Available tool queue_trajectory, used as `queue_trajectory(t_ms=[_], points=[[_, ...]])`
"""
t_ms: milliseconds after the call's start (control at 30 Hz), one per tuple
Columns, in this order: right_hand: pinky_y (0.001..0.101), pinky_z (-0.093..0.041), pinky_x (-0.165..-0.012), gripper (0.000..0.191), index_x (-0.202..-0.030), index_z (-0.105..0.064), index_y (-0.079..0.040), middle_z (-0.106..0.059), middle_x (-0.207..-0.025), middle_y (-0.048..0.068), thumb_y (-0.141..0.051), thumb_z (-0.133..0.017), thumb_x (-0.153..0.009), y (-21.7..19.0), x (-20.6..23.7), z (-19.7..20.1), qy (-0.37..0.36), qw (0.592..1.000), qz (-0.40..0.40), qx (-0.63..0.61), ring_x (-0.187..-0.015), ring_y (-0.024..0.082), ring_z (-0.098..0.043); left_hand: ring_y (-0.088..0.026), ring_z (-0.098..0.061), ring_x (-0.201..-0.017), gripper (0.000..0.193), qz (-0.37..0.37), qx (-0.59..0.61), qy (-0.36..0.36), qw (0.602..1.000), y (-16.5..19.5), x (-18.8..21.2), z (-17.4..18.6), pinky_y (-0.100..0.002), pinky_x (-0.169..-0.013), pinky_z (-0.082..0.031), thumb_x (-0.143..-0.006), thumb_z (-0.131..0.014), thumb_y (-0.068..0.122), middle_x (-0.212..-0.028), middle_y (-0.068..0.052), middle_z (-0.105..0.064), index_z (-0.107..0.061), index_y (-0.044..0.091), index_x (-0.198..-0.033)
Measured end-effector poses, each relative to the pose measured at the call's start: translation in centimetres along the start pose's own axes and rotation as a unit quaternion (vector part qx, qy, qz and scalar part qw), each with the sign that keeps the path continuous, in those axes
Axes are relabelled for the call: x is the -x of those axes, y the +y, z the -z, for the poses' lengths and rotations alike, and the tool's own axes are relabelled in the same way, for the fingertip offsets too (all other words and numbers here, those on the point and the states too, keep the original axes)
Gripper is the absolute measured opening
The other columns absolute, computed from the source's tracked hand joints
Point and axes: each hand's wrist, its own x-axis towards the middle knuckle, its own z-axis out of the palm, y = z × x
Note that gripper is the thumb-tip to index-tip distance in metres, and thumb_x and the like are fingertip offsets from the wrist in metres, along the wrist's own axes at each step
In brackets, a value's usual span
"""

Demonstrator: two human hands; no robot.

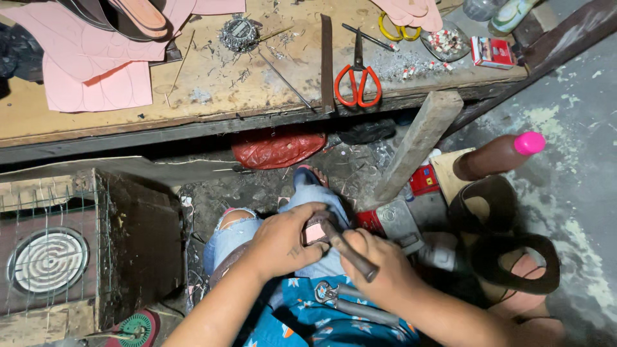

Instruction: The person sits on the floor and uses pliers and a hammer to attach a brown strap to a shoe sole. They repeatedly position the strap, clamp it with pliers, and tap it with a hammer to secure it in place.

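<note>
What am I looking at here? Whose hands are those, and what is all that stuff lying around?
There is just one picture, taken by a camera worn on a person's head, so you look down just as they do. No machine here, only two bare hands. The person sits low, with their knees in torn jeans below the hands.

The left hand holds a small pink piece against the lap. The right hand grips a tool with a dark handle that presses on that piece. A pair of pliers lies on the lap.

Higher up is a wooden workbench. On it lie pink sheets, red-handled scissors and yellow-handled scissors. To the right, a brown bottle with a pink cap lies on its side near brown shoe parts. To the left sits a round coiled heater.
</note>
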Motion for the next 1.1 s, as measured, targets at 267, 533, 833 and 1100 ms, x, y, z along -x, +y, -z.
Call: queue_trajectory(t_ms=[267, 533, 833, 1100], points=[[0.0420, -0.054, -0.077, 0.051, -0.133, -0.052, -0.004, -0.065, -0.102, 0.015, -0.012, -0.066, -0.085, 2.5, -1.6, 4.4, 0.019, 0.984, -0.176, -0.038, -0.087, 0.030, -0.069, -0.037, -0.063, -0.097, 0.081, 0.016, -0.220, 0.107, 0.970, 1.2, 1.9, -1.2, -0.048, -0.080, -0.047, -0.050, -0.096, 0.036, -0.105, -0.016, -0.065, -0.056, 0.005, -0.114], [0.0307, -0.054, -0.073, 0.046, -0.134, -0.056, -0.003, -0.067, -0.087, 0.007, -0.012, -0.065, -0.089, 7.0, 3.9, 0.2, -0.043, 0.848, -0.289, -0.441, -0.078, 0.016, -0.066, -0.035, -0.063, -0.091, 0.070, -0.101, -0.199, 0.118, 0.968, 0.2, 2.2, -0.5, -0.048, -0.077, -0.046, -0.053, -0.091, 0.029, -0.095, -0.012, -0.066, -0.064, 0.007, -0.113], [0.0320, -0.056, -0.073, 0.038, -0.130, -0.059, -0.002, -0.068, -0.097, 0.007, -0.020, -0.066, -0.097, 5.1, 5.1, 0.0, 0.139, 0.892, -0.142, -0.406, -0.082, 0.015, -0.064, -0.035, -0.065, -0.096, 0.057, -0.071, -0.176, 0.114, 0.975, -0.7, 1.5, -0.2, -0.048, -0.081, -0.047, -0.056, -0.089, 0.030, -0.095, -0.013, -0.068, -0.062, 0.008, -0.101], [0.0433, -0.052, -0.078, 0.038, -0.119, -0.066, -0.005, -0.071, -0.093, 0.020, -0.032, -0.069, -0.091, 3.8, 2.9, 1.9, -0.124, 0.966, -0.209, -0.091, -0.086, 0.035, -0.070, -0.035, -0.064, -0.097, 0.057, -0.051, -0.199, 0.088, 0.975, -0.9, 1.4, -0.1, -0.048, -0.081, -0.047, -0.056, -0.090, 0.031, -0.094, -0.014, -0.067, -0.061, 0.007, -0.099]])
